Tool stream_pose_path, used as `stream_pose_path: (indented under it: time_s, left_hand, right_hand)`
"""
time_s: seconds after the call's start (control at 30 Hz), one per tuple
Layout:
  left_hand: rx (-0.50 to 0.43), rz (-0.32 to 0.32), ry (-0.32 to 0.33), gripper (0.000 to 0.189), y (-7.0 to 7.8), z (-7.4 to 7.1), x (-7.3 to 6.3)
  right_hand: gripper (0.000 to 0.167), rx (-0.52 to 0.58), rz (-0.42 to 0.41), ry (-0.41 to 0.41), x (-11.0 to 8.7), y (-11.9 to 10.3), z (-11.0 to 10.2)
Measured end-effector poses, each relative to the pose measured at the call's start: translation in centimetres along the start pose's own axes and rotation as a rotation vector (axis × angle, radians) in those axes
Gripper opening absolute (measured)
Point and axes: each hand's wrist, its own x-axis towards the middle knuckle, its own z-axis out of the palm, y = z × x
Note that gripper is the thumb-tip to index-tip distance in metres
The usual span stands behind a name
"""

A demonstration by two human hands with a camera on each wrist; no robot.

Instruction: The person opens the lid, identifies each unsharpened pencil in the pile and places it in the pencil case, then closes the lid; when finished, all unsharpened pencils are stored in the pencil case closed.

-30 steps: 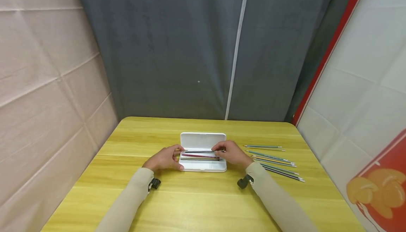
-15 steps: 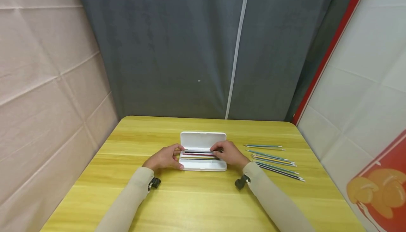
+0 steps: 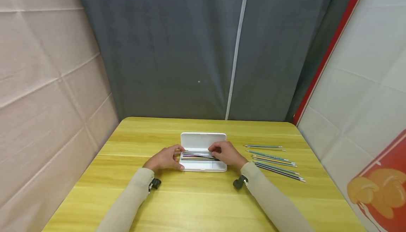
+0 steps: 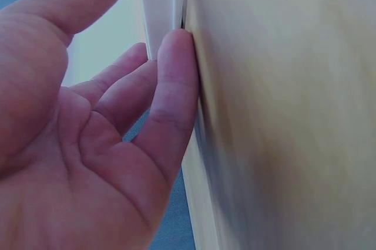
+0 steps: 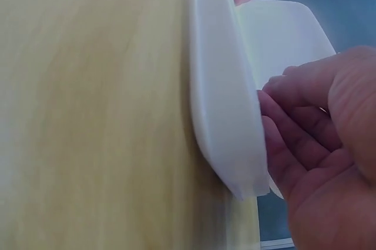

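A white pencil case (image 3: 219, 166) lies on the table with its lid (image 3: 203, 141) raised at the back. Several pencils (image 3: 198, 159) lie lengthwise inside, and one dark pencil (image 3: 198, 155) slants across them. My left hand (image 3: 164, 158) holds the left end of the case, thumb at the front corner and fingers at the back; in the left wrist view its fingertips touch the case wall (image 4: 161, 18). My right hand (image 3: 229, 153) is over the case's right end, its curled fingers at the slanted pencil's right end. The fingertips' contact is hidden in the right wrist view.
To the right of the case, several pencils with pale ends (image 3: 274, 160) lie on the yellow wooden table (image 3: 203, 200). A grey curtain (image 3: 171, 55) hangs behind the table. Pale cloth walls (image 3: 57, 94) flank it.
My right hand has shifted slightly left over the case. The dark pencil in its fingers has swung from along the back edge to a slant, right end toward the front. My left hand stays put.
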Motion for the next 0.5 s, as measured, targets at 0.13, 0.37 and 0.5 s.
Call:
stream_pose_path:
  time_s: [0.13, 0.37, 0.5]
  left_hand:
    - [-0.002, 0.002, -0.001, 0.075, -0.02, 0.0, -0.03]
    - [0.013, -0.002, 0.008, 0.074, 0.16, 0.02, -0.07]
    - [0.013, -0.003, 0.009, 0.074, 0.43, -0.05, -0.16]
  right_hand:
    - [0.01, 0.014, 0.016, 0.013, -0.03, 0.02, -0.02]
    - [0.007, 0.035, 0.037, 0.03, -0.33, 0.2, -0.21]
    - [0.007, 0.042, 0.04, 0.038, -0.49, 0.21, -0.38]
